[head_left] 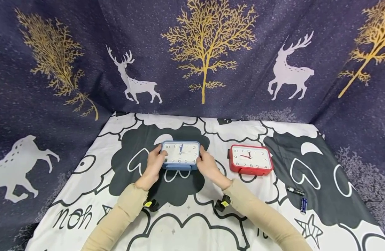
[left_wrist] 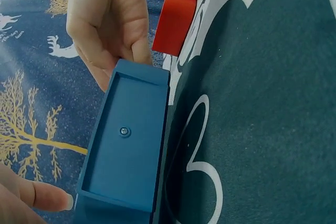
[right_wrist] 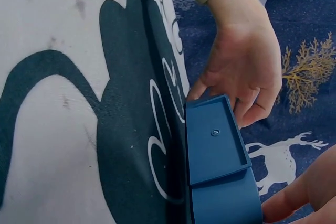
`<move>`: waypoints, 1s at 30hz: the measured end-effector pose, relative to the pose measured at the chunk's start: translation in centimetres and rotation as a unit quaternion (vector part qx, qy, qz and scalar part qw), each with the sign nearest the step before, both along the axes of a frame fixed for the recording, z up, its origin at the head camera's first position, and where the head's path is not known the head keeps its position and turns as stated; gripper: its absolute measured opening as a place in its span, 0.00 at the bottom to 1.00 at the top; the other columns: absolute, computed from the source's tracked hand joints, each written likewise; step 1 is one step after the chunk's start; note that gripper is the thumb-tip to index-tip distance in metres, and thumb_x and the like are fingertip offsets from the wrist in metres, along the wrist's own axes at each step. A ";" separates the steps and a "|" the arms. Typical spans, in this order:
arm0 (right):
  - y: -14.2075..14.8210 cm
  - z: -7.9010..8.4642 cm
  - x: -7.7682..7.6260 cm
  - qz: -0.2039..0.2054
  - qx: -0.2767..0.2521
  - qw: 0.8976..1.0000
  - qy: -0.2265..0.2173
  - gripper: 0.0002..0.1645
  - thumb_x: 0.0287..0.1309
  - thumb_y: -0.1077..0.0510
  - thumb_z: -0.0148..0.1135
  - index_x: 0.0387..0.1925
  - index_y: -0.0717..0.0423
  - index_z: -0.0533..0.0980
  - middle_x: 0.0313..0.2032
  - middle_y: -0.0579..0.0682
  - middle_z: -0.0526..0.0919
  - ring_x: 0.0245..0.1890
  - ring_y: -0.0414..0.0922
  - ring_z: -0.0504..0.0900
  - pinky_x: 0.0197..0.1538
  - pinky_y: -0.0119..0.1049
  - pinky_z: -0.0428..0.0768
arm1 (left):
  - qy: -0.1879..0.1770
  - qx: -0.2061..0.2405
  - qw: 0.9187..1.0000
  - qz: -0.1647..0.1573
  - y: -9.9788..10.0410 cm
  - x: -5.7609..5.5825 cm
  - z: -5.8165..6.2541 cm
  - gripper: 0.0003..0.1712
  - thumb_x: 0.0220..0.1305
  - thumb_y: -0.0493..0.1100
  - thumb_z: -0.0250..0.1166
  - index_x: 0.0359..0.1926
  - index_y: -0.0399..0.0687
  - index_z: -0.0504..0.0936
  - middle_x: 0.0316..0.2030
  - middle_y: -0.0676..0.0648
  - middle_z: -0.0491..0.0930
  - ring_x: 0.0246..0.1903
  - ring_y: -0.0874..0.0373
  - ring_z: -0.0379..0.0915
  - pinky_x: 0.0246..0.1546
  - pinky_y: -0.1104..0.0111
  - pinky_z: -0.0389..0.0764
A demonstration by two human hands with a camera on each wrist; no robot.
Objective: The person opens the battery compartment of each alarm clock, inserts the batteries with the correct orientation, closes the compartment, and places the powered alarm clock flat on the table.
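A blue rectangular clock (head_left: 181,157) with a white dial sits on the patterned cloth, its face toward me. My left hand (head_left: 154,162) grips its left end, the thumb over the front edge. At the opposite end, my right hand (head_left: 208,165) holds the right side between thumb and fingers. Both wrist views show the blue underside edge of the clock (left_wrist: 126,135) with a small screw in a recessed panel. In the left wrist view the right hand (left_wrist: 110,19) is at the far end; in the right wrist view the left hand (right_wrist: 244,59) is.
To the right stands a red clock (head_left: 251,160) of similar shape. Nearer the right side lie a black-and-silver battery (head_left: 295,191) and a blue battery (head_left: 303,205). A dark curtain (head_left: 186,69) with deer and trees hangs behind the cloth-covered table (head_left: 179,226).
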State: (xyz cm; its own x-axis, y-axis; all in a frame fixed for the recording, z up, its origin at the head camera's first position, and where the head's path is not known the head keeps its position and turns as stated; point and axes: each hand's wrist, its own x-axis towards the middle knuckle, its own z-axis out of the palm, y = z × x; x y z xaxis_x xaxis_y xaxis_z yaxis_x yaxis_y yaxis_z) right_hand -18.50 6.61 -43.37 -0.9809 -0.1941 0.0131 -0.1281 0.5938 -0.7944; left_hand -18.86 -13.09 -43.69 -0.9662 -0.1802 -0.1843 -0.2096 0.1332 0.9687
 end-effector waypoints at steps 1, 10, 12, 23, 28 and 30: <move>0.1 0.1 0.1 0.001 -0.001 1.000 -0.002 0.33 0.63 0.67 0.45 0.68 0.77 0.54 0.60 0.72 0.72 0.29 0.52 0.74 0.29 0.34 0.69 | 0.002 0.000 1.000 0.003 0.0 0.0 0.0 0.37 0.56 0.34 0.51 0.70 0.41 0.64 0.62 0.38 0.71 0.52 0.49 0.64 0.50 0.69 0.63; 0.4 0.7 0.0 -0.003 -0.003 1.000 -0.013 0.34 0.62 0.66 0.47 0.68 0.76 0.56 0.58 0.69 0.75 0.30 0.52 0.75 0.27 0.33 0.67 | 0.013 0.052 0.998 0.036 -0.1 -0.1 0.2 0.32 0.61 0.32 0.47 0.67 0.31 0.65 0.63 0.32 0.70 0.57 0.50 0.66 0.55 0.69 0.67; 0.4 0.8 0.0 -0.004 -0.006 1.000 -0.018 0.34 0.62 0.66 0.47 0.68 0.75 0.56 0.56 0.69 0.77 0.28 0.50 0.73 0.26 0.32 0.66 | 0.013 0.062 0.997 0.037 -0.2 -0.1 0.2 0.31 0.63 0.32 0.45 0.68 0.30 0.64 0.64 0.32 0.69 0.60 0.49 0.64 0.62 0.65 0.64; 0.9 1.1 0.2 0.000 -0.007 1.000 -0.012 0.35 0.62 0.66 0.47 0.69 0.76 0.54 0.52 0.69 0.79 0.30 0.52 0.75 0.27 0.32 0.67 | 0.011 0.106 0.994 0.032 -0.3 0.2 -0.1 0.27 0.70 0.33 0.41 0.69 0.36 0.65 0.69 0.37 0.63 0.60 0.55 0.62 0.56 0.74 0.65; 1.2 1.5 0.1 -0.004 -0.022 0.999 -0.024 0.35 0.63 0.67 0.45 0.70 0.74 0.53 0.58 0.68 0.75 0.34 0.53 0.76 0.25 0.33 0.67 | 0.009 0.160 0.986 0.035 -0.4 0.2 0.0 0.28 0.69 0.31 0.43 0.69 0.40 0.66 0.68 0.40 0.65 0.43 0.69 0.69 0.37 0.81 0.70; 1.2 1.7 0.1 -0.003 -0.023 0.999 -0.023 0.35 0.63 0.66 0.45 0.70 0.73 0.53 0.61 0.67 0.73 0.41 0.53 0.77 0.30 0.33 0.70 | 0.005 0.171 0.984 0.042 -0.5 0.2 0.0 0.28 0.69 0.31 0.45 0.68 0.43 0.67 0.68 0.42 0.66 0.39 0.73 0.69 0.37 0.82 0.71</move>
